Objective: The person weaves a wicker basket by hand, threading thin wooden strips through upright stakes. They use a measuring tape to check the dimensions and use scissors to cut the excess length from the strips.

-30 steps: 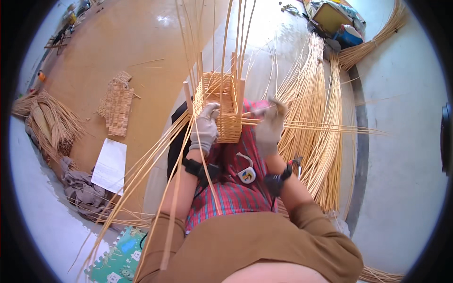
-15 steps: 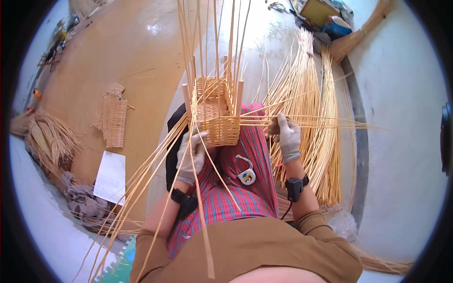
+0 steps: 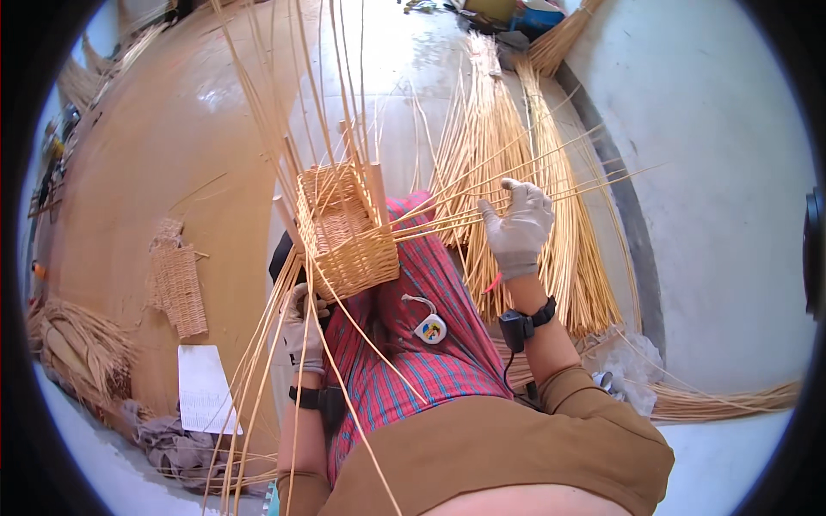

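Observation:
A small rectangular wicker basket (image 3: 351,268), partly woven, rests over my lap, tilted, with wooden corner posts and tall thin rods rising from it. My left hand (image 3: 303,334), in a pale glove, is closed with curled fingers at the basket's near left corner, gripping it from below. Several long loose canes (image 3: 265,354) hang from that corner past the hand toward me. On the right, my gloved right hand (image 3: 519,225) is open, thumb and fingers apart, by the canes (image 3: 439,225) running out sideways from the basket.
Big bundles of canes (image 3: 492,138) lie on the floor at right, near the wall. A flat woven panel (image 3: 178,288), a white sheet (image 3: 203,387) and grey cloth (image 3: 176,451) lie at left. A round white tape measure (image 3: 430,328) rests on my checked lap cloth (image 3: 400,370).
The basket has turned and shifted left in view. My left hand has slid lower at its corner. My right hand has opened, and the side canes now fan out more.

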`<state>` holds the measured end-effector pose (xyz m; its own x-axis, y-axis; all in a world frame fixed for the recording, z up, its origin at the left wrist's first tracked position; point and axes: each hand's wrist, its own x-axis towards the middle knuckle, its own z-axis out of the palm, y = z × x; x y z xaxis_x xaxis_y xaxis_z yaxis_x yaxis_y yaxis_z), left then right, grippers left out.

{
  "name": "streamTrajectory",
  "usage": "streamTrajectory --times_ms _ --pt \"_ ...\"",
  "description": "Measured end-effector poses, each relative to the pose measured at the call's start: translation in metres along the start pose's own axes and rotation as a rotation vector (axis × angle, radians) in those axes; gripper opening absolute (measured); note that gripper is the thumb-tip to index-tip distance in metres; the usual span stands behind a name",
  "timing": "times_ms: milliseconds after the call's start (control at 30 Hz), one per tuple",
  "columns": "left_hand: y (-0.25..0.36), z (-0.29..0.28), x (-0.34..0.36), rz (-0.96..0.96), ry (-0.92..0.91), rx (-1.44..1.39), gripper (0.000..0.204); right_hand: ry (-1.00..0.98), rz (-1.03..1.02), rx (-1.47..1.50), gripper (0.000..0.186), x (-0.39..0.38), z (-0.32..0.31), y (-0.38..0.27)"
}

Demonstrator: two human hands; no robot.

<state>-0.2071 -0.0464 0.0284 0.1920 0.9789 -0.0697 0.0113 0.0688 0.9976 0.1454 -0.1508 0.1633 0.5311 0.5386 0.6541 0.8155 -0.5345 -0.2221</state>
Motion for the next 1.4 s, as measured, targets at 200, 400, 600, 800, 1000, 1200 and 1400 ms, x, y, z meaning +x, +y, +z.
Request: streamTrajectory --times_ms 200,400,600,800,1000,1200,1400 --pt "0.017 0.009 -0.005 -0.079 -0.046 -0.075 0.017 -0.071 -0.296 -0.018 0.024 0.002 0.013 0.008" --pt "0.014 -0.004 -0.004 -0.096 -0.064 0.030 0.017 -0.269 -0.327 -0.007 0.026 0.018 0.026 0.004" --pt "0.003 -0.003 -0.001 -0.039 -0.041 -0.073 0.013 -0.356 -0.292 -0.084 0.027 0.017 0.022 -0.002" --pt "-0.028 -0.008 0.009 0.041 0.004 -0.025 0.015 -0.420 -0.093 -0.045 0.022 0.004 0.045 -0.015" --pt "0.065 0.023 -0.040 0.385 -0.230 0.397 0.029 -1.151 -0.351 0.541 0.042 -0.068 0.008 -0.100" --pt "0.117 -0.004 -0.040 0.763 -0.347 0.796 0.022 -1.403 -0.226 1.079 0.046 -0.120 0.037 -0.146" --pt "-0.023 -0.176 0.007 -0.143 0.271 1.057 0.023 -0.879 -0.419 0.802 0.034 -0.088 0.019 -0.129"
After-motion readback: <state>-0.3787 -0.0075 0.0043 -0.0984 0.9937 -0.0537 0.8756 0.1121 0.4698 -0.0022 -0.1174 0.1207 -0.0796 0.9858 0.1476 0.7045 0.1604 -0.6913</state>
